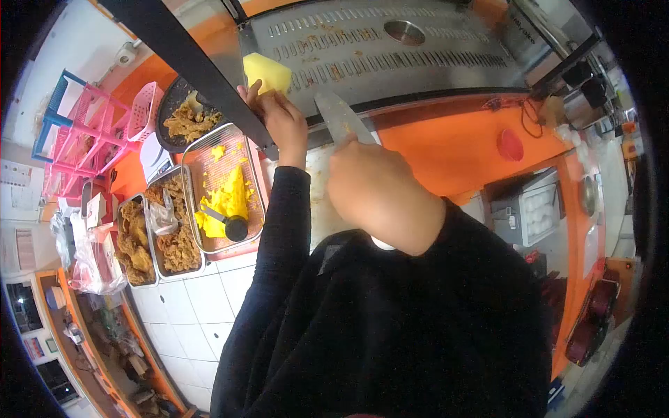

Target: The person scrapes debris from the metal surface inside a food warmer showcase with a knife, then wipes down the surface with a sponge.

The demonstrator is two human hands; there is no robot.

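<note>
My left hand [284, 125] reaches up beside the black post, its fingers closed on a pale yellow sponge [267, 73] in front of the slotted metal plate [439, 52]. In my right hand [369, 174] is a broad-bladed knife [339, 117]. Its blade points up and to the left, toward the plate's front edge; the fist hides the handle. The blade and the sponge are apart. Under my forearms a light-coloured board [320, 181] shows in part.
Left of my left arm, a wire-rimmed tray [263, 202] holds yellow food and a black scoop [235, 228]. Beside it stand metal trays of fried chicken [178, 251] and a dark pan [167, 132]. The black post [188, 66] slants close to my left hand. A red lid [510, 145] lies on the orange counter [446, 160].
</note>
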